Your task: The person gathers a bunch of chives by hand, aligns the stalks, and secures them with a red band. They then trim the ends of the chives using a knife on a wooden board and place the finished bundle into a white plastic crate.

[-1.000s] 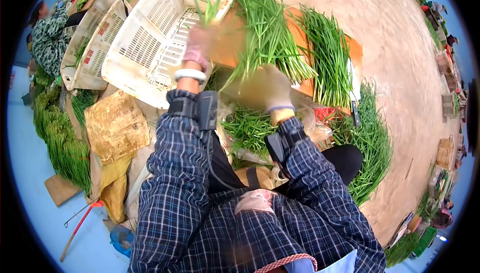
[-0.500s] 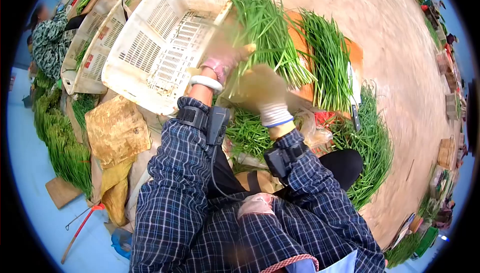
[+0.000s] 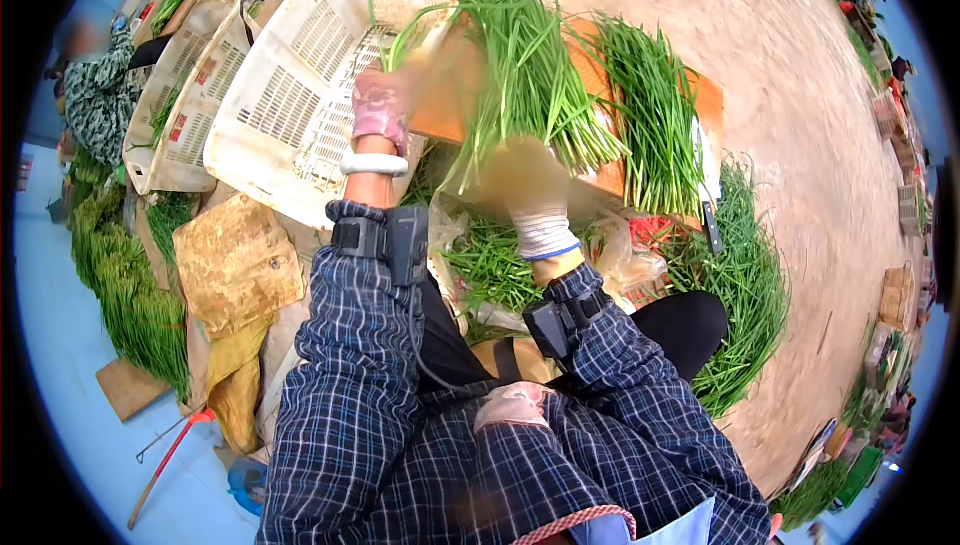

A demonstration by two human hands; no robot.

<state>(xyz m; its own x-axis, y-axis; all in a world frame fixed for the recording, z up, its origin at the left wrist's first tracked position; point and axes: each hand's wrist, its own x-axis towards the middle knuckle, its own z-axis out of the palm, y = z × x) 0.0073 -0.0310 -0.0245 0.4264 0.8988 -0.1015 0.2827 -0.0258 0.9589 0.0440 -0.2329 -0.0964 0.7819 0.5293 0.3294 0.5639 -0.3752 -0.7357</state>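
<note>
Nearest the person's lap, loose chives (image 3: 495,265) lie in a heap. Just beyond them the right hand (image 3: 530,183), in a pale glove and blurred, is clenched around the base of a bunch of chives (image 3: 525,55), whose leaves fan upward over an orange board (image 3: 708,103). The left hand (image 3: 378,110), pink-gloved, pinches a few stalks (image 3: 392,37) in front of a tilted white plastic crate (image 3: 290,95). Farther right, a second bunch (image 3: 655,115) lies on the board.

Left hand (image 3: 380,105) raised, fist closed; right hand (image 3: 530,180) clenched, blurred
</note>
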